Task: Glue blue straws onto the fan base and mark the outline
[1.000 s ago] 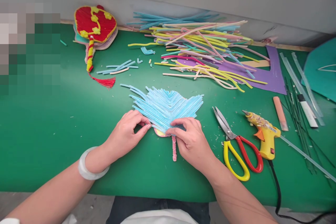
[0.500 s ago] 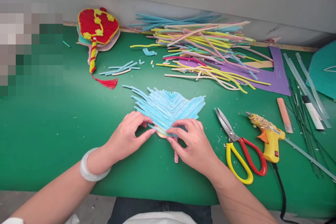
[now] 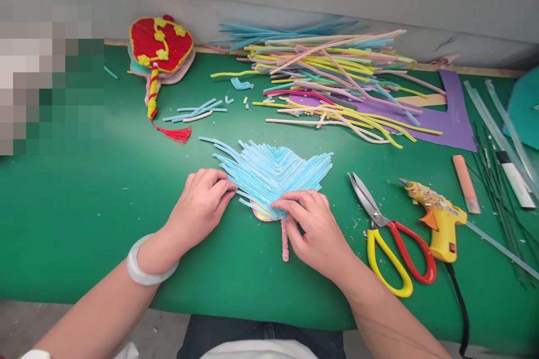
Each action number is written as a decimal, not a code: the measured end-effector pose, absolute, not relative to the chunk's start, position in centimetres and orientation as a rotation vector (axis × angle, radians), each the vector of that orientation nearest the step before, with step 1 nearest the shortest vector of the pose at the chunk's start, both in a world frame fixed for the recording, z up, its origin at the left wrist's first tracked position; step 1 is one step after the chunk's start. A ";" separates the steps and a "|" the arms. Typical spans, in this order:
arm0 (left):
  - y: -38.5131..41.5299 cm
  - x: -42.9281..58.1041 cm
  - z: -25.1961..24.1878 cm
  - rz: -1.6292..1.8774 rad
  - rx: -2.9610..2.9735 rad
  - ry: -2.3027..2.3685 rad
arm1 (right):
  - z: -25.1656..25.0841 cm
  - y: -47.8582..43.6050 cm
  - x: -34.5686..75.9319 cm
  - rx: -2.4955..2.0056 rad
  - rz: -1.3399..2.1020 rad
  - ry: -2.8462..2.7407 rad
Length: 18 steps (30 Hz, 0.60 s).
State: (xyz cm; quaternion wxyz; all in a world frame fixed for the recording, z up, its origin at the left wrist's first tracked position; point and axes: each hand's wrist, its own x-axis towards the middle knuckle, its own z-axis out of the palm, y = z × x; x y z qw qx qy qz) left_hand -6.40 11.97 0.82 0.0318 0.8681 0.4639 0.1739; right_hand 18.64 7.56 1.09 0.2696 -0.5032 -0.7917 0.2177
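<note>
A smooth green tabletop runs back to a grey wall. The left hand's fingertips are drawn together at the left ends of a leaf-shaped piece of light-blue fuzzy strips; it is hard to see if they pinch one. The right hand's fingers are bent, their tips on the piece's lower point, probably to keep the strips steady. Its thumb is mostly hidden. The piece lies flat on the tabletop, between the hands, with a bumpy pink stick pointing toward the person. Red-and-yellow-handled metal scissors and a yellow plastic glue gun lie on the right, perhaps for easy reaching. Farther back are many-coloured fuzzy sticks and a red fuzzy fan with yellow flowers.
</note>
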 end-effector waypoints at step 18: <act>12.2 -5.9 0.9 0.650 2.663 1.275 | 1.3 7.6 18.7 -1.360 0.597 -2.134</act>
